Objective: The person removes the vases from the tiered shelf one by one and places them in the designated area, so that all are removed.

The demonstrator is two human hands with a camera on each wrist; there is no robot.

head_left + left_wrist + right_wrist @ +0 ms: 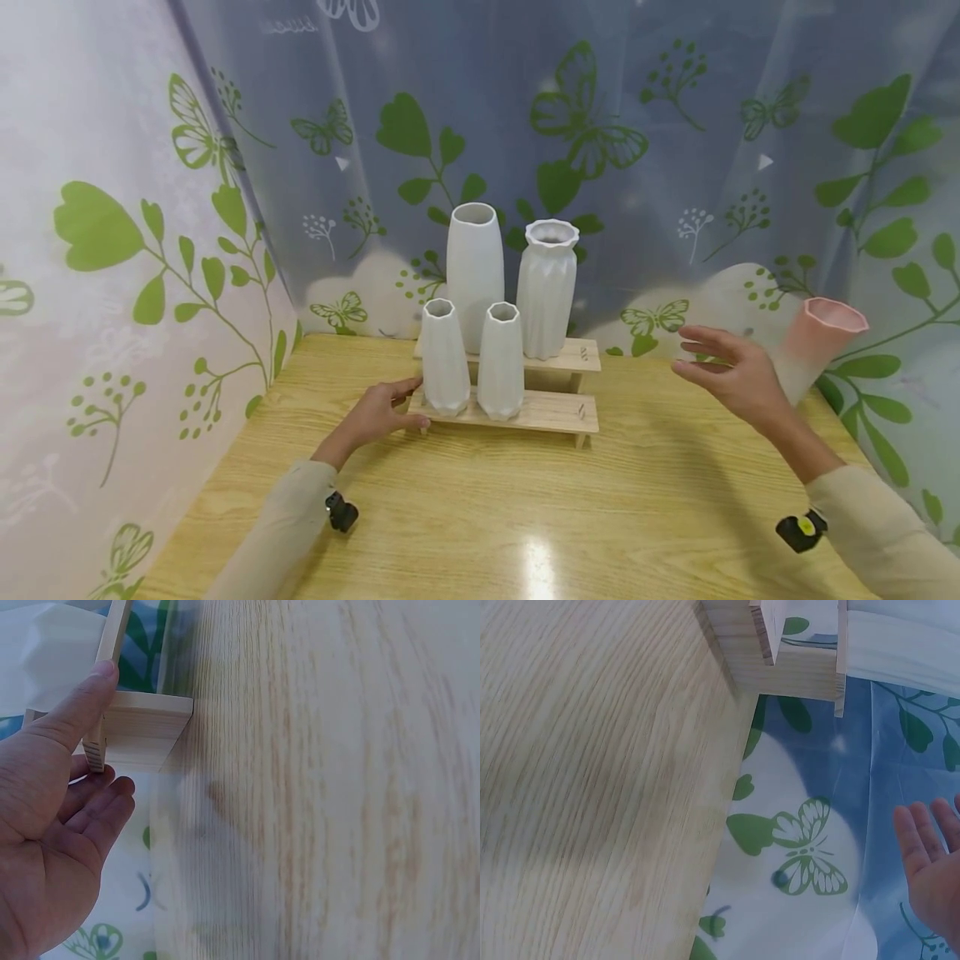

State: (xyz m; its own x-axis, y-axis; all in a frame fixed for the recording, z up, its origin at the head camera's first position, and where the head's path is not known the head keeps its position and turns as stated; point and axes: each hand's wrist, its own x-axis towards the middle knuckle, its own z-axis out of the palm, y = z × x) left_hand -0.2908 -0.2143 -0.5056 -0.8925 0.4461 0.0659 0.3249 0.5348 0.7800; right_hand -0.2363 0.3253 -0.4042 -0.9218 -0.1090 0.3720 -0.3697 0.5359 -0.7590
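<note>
A two-step wooden stand (551, 408) stands at the back of the table. My left hand (378, 415) grips the left end of its lower step; in the left wrist view the thumb (86, 694) lies against the step's edge, fingers on the other side. Two small white vases (446, 362) (501, 367) stand on the lower step. On the upper step are a tall smooth white vase (476, 267) and a ruffled-rim white vase (547, 292). My right hand (738, 379) is raised at the right, fingers apart, holding nothing. Behind it is a pink-and-white vase (821, 337), its base partly hidden.
The wood-grain table (465, 508) spreads in front of the stand. A printed curtain (660, 183) with leaves and butterflies hangs close behind the stand and at both sides.
</note>
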